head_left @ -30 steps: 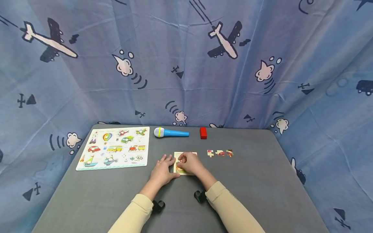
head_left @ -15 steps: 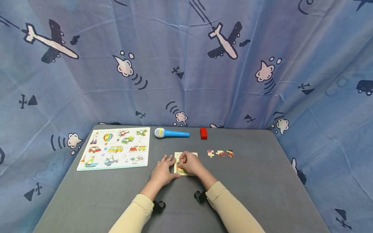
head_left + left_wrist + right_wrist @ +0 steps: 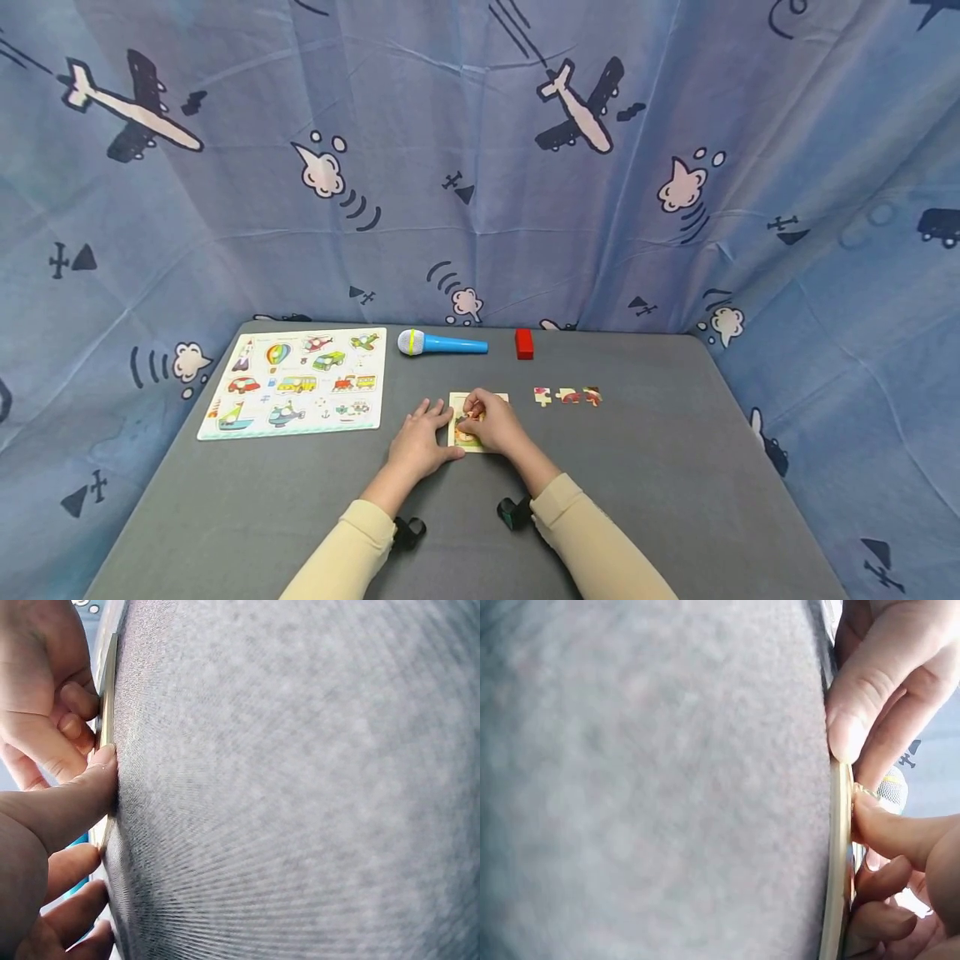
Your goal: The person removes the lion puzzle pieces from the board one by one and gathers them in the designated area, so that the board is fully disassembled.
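Note:
A small wooden jigsaw board [image 3: 459, 400] with a pale frame lies flat on the table between the hands. My left hand [image 3: 417, 442] rests at its left side with fingers spread, the thumb against the near left corner and the index finger at the left edge. Over the board, my right hand [image 3: 495, 423] curls its fingers and covers the right part. In the right wrist view its thumb and fingers pinch a small puzzle piece [image 3: 865, 790] close over the board, mostly hidden. The left wrist view shows the left thumb [image 3: 101, 769] on the board's edge.
Loose puzzle pieces [image 3: 568, 396] lie in a row to the right on the grey table [image 3: 660, 467]. Behind are a blue toy microphone [image 3: 453, 344] and a red block [image 3: 524, 343]. A large vehicle picture board [image 3: 296, 384] lies at the left. A patterned curtain [image 3: 495, 242] hangs behind.
The right hand has shifted slightly over the board, its wrist turning a little, while the fingers stay curled. The left hand stays in place.

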The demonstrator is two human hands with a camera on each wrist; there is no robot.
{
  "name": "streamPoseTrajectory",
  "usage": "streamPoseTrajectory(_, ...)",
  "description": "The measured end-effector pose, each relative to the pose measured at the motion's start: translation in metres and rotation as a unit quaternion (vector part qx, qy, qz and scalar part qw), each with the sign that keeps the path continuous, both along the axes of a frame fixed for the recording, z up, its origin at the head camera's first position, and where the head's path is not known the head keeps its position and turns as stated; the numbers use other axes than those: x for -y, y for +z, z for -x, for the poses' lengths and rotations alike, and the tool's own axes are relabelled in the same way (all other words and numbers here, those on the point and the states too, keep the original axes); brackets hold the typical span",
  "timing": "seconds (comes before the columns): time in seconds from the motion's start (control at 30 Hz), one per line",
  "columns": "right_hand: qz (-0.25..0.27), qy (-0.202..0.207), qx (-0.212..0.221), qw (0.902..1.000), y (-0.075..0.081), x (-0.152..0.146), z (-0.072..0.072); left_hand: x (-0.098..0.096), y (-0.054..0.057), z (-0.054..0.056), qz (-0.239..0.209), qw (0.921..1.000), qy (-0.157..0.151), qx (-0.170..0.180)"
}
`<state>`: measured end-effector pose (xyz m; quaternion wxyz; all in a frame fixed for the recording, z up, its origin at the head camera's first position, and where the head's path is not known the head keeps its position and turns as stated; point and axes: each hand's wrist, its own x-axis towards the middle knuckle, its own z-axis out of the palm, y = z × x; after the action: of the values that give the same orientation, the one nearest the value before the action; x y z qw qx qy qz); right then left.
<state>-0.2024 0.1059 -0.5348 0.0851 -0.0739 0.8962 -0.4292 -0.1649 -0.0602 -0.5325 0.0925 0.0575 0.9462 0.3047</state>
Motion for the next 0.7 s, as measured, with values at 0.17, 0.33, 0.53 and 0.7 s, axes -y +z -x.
streamPoseTrajectory(0.17, 0.034, -0.017, 0.003, 0.9993, -0.004, -0.003, 0.003, 0.000, 0.001, 0.000, 0.000, 1.0000, 0.001, -0.003)
streamPoseTrajectory(0.33, 0.051, -0.033, 0.027, 0.9978, -0.004, -0.006, 0.005, 0.000, 0.001, 0.000, -0.001, 1.0000, 0.002, -0.004)
streamPoseTrajectory(0.53, 0.090, -0.050, 0.045, 0.9936, 0.006, -0.013, 0.006, -0.001, 0.000, -0.001, 0.000, 1.0000, -0.001, -0.001)
streamPoseTrajectory(0.7, 0.113, -0.071, 0.038, 0.9904, 0.021, -0.026, 0.006, -0.001, -0.001, -0.001, -0.002, 1.0000, 0.001, -0.004)
